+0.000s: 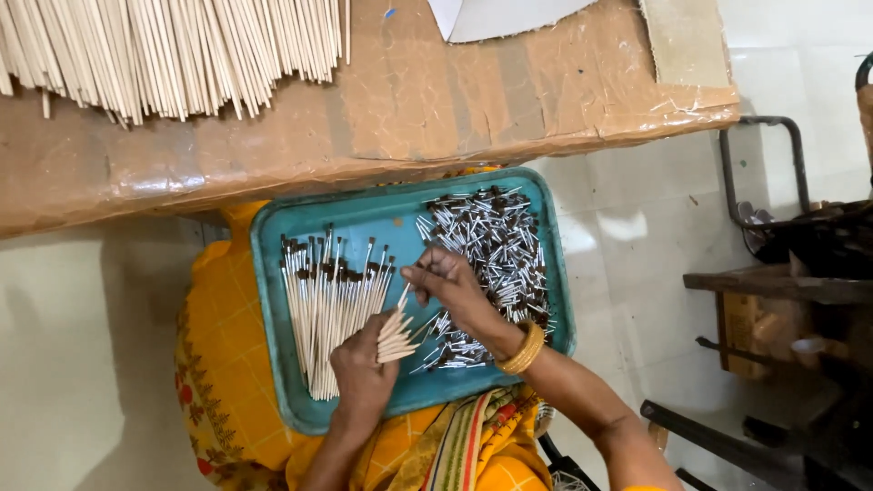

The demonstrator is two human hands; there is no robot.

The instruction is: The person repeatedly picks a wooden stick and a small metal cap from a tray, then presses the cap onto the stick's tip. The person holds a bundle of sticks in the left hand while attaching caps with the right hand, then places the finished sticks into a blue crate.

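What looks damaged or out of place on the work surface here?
The brown cardboard sheet covering the surface is creased and patched with tape, its right corner torn. One thin pale wooden stick lies apart from the fanned bundle.

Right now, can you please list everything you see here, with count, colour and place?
tray: one, teal, on the lap
tipped sticks: many, pale with dark tips, left half of tray
metal ferrules: many, silver with dark ends, right half of tray
bare sticks: many, pale, on cardboard top left
cardboard board: one, brown, taped, above tray
white sheet: one, top edge
floor: pale tiles
dark frame: one, at right
bangle: gold, right wrist
left hand: holds a few plain sticks
right hand: pinches one stick's tip
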